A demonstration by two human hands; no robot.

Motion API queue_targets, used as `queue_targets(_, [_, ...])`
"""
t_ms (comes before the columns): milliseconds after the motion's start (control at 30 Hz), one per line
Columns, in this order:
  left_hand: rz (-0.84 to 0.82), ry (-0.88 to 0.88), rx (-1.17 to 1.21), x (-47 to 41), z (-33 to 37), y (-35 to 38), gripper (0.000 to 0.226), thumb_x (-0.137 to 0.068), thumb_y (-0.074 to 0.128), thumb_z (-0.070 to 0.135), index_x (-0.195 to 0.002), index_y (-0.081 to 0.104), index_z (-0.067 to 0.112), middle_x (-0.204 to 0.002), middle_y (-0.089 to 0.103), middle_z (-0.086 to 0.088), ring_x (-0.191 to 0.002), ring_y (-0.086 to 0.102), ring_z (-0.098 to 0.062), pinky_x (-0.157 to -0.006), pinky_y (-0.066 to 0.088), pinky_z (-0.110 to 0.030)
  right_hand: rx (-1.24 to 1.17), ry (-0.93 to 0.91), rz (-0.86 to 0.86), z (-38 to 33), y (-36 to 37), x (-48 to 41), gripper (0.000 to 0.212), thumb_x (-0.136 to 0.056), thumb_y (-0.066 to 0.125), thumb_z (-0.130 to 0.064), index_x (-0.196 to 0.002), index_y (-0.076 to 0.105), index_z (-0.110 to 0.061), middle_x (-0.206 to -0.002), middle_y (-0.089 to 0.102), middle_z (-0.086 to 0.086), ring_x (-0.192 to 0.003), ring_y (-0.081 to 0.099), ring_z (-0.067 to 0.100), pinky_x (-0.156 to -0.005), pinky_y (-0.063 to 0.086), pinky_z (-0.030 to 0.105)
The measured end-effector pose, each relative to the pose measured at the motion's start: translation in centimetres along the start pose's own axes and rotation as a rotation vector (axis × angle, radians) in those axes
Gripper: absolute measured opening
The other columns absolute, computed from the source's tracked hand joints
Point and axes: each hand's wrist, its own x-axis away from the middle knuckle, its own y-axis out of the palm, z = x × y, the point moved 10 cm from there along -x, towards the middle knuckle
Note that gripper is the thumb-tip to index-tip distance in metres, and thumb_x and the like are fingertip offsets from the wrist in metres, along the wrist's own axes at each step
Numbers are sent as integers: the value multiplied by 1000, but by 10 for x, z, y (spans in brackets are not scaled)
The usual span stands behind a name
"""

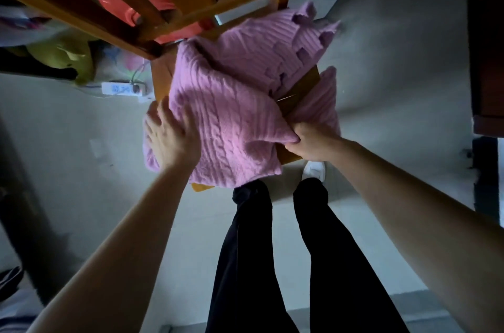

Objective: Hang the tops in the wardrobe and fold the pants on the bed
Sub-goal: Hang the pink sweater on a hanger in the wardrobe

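right hand [311,141]: curled tight on a bunched fold of the pink sweater [229,103], right of centre in the frame. It's a proper grip, knuckles up.
left hand [171,136]: fingers wide and pretty flat, pressed on the sweater's left edge. The fingertips might be tucked under the knit, can't really tell.
pink sweater: chunky cable knit, heaped mid-frame on the seat of a wooden chair [302,84]. One part hangs off the seat's right side, and the ribbed bit at the upper right lies by the chair's back rails.
around: pale floor [81,141] under everything, with a power strip [122,88] left of the chair.
where it's at: looks like the pickup stage, so nothing's hung yet.
what could go wrong: honestly, if it's lifted by that one fold, the weight could stretch the knit. The flat left hand isn't holding anything, so that side could slump. The ribbed end could catch on the rails, and the loose part could drag on the floor.
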Motion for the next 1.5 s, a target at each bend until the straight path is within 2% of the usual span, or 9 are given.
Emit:
queue_targets(167, [-93,189,3,-11,89,15,101,-74,51,81,-154,19,28,-158,20,-17,-146,18,-35,-116,19,-51,64,-99,91,-13,-6,3,11,-82,69,-20,-78,59,-19,-86,61,6,-89,64,34,-76,50,35])
queue_targets(333, [-327,3,-81,-32,79,61,100,-70,71,20,-153,16,29,-157,17,-19,-137,36,-40,-110,37,-41,173,-150,245,-18,-12,17,42,-74,75,-30,-112,67,-14,-118,49,12,-111,51,35,-99,44,45])
queue_targets(500, [77,-485,594,-12,-8,34,42,-77,51,1,-119,56,7,-96,58,-2,-100,61,-27,-77,41,-16,187,-158,168,-21,0,24,51,-71,78,-42,-113,65,-16,-121,52,10,-119,49,31,-104,41,46])
queue_targets(633, [-287,-655,989,15,-54,60,59,-72,39,-14,-127,57,2,-78,57,-14,-63,54,-23,-54,45,-31,155,-226,301,-42,-15,30,81,-68,82,-34,-139,47,-16,-134,43,16,-127,43,34,-107,38,48])
queue_targets(767, [-94,-701,1155,28,-100,30,34,-89,50,7,-121,56,16,-94,62,-9,-70,62,-16,-64,50,-30,181,-267,408,-86,-19,26,113,-65,75,-11,-158,12,-18,-159,10,24,-145,18,45,-115,28,55])
queue_targets(867, [246,-889,632,50,-168,-6,54,-91,61,34,-138,46,11,-127,55,-12,-117,57,-27,-98,45,-34,263,-368,549,-136,-15,31,99,-69,61,-4,-158,18,-15,-161,8,26,-145,20,46,-117,23,57])
queue_targets(967, [-55,-1181,797,82,-190,32,82,-76,79,51,-136,49,3,-124,61,-13,-111,61,-28,-100,50,-42,371,-459,537,-173,9,30,90,-76,60,-12,-157,22,-15,-161,9,26,-143,24,46,-115,24,56])
queue_targets(1267, [-458,-663,1433,55,-113,20,53,-76,77,25,-124,64,9,-119,70,-13,-114,65,-27,-100,51,-41,596,-412,424,-200,70,24,149,-44,67,-82,-158,1,-12,-163,10,20,-151,11,36,-119,3,60])
queue_targets(1500, [-196,-583,1499,45,-137,-70,17,-88,60,28,-100,69,20,-91,66,-1,-92,60,-16,-88,48,-35,-54,-120,522,-191,-22,23,44,-67,55,-28,-109,66,-24,-100,73,12,-96,66,37,-76,49,33])
